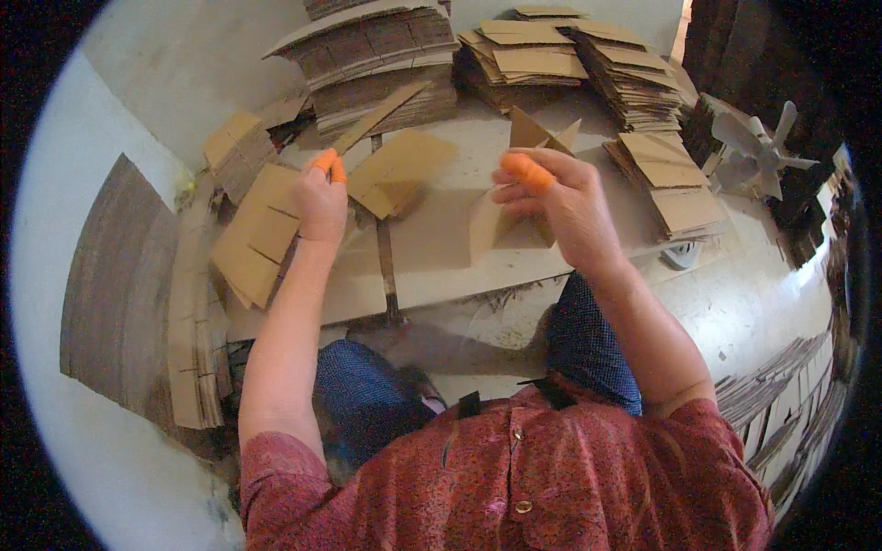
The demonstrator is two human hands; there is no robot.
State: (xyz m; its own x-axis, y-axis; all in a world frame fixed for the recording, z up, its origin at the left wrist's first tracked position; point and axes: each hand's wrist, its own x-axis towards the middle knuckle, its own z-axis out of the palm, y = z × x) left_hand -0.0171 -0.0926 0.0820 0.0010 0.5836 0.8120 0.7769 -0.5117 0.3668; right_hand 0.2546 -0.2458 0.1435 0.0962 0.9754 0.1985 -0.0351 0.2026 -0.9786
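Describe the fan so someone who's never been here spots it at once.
Start at the pale table and look to its right-hand side. Just beyond the cardboard stack there is a white fan. Its uncaged blades spread outward, unlike the flat, brown cardboard piled nearby.

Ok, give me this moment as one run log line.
left hand: gripping cardboard piece | right hand: by folded cardboard, contact unclear | both: orange finger covers | behind: cardboard stacks
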